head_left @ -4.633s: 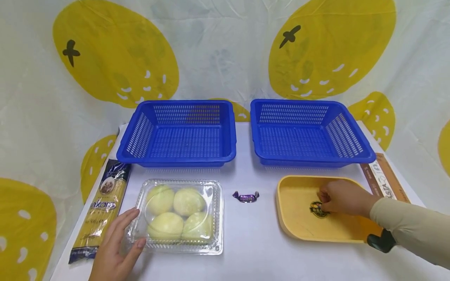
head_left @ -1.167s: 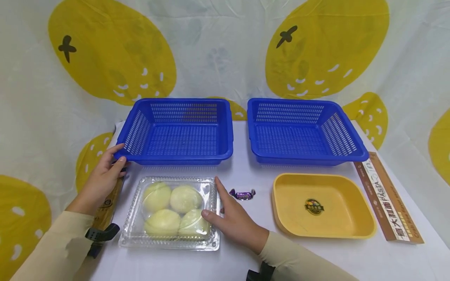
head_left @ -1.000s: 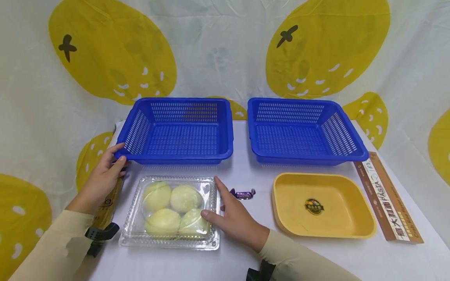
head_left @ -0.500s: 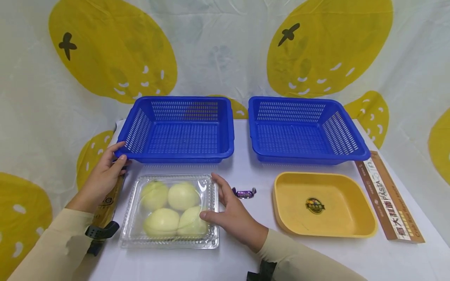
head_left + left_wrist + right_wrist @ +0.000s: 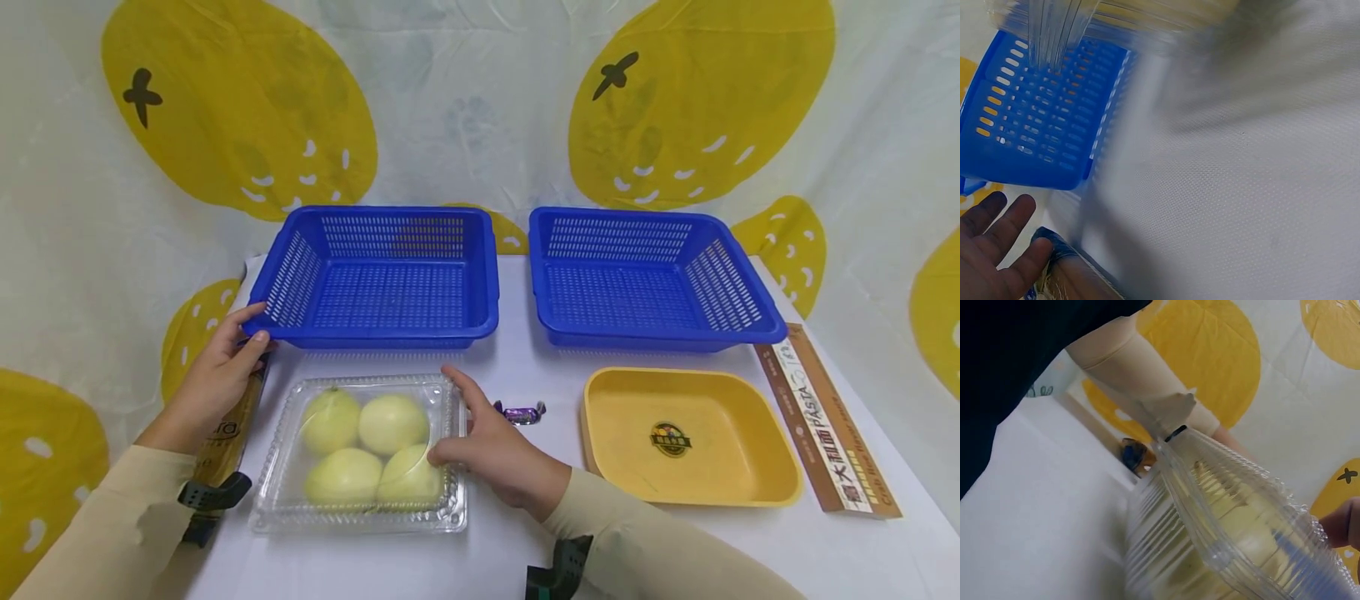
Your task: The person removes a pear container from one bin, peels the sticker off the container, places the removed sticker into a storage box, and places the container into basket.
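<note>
My right hand point(image 5: 506, 454) grips the right edge of a clear plastic clamshell container point(image 5: 360, 523), its thumb on the lid and the fingers along the far right side. Several pale yellow-green round fruits point(image 5: 345, 477) show through the lid. In the right wrist view the container's ribbed side point(image 5: 1147, 550) is seen close up. My left hand point(image 5: 217, 379) is by the front left corner of the left blue basket point(image 5: 483, 275). The left wrist view shows its fingers point(image 5: 1013, 225) spread and holding nothing. Under that hand lies a pasta packet point(image 5: 232, 429), partly hidden by hand and sleeve.
A second blue basket point(image 5: 667, 343) stands at the back right. In front of it is a yellow tray point(image 5: 727, 471) with a round logo. A purple wrapped candy point(image 5: 522, 414) lies between container and tray. A brown pasta box point(image 5: 828, 425) lies along the right edge.
Over several seconds my right hand has gone from the yellow tray to the container, and my left from the container to the basket corner. Lately the right fingers have shifted slightly left on the container.
</note>
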A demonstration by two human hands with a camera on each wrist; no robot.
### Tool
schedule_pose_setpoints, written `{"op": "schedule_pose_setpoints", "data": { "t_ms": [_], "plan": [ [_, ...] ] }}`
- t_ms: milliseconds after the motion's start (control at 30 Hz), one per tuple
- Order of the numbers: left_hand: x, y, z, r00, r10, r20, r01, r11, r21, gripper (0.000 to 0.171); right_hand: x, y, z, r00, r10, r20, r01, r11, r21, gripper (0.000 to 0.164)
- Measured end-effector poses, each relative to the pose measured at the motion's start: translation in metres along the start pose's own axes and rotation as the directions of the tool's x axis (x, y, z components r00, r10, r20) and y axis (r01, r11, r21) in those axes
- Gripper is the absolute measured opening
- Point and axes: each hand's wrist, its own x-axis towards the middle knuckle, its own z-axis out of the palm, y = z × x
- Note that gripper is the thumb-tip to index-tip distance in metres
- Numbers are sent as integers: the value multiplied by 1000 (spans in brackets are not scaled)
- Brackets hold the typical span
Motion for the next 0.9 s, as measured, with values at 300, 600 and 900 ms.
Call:
{"op": "schedule_pose_setpoints", "data": {
  "t_ms": [300, 600, 900],
  "plan": [
    [-2, 2, 0, 1000, 5, -13, -5, 1000, 16, 63, 3, 1, 0, 999, 24, -39, -23, 999, 31, 109],
    [-2, 4, 0, 1000, 16, 2, -16, 1000, 18, 62, -2, 7, 4, 997, 80, -13, -78, 993, 89, 104],
    [-1, 1, 0, 1000, 21, 2, -21, 1000, 20, 62, -1, 9, 4, 998, 57, 13, -58, 990, 130, 98]
  ]
}}
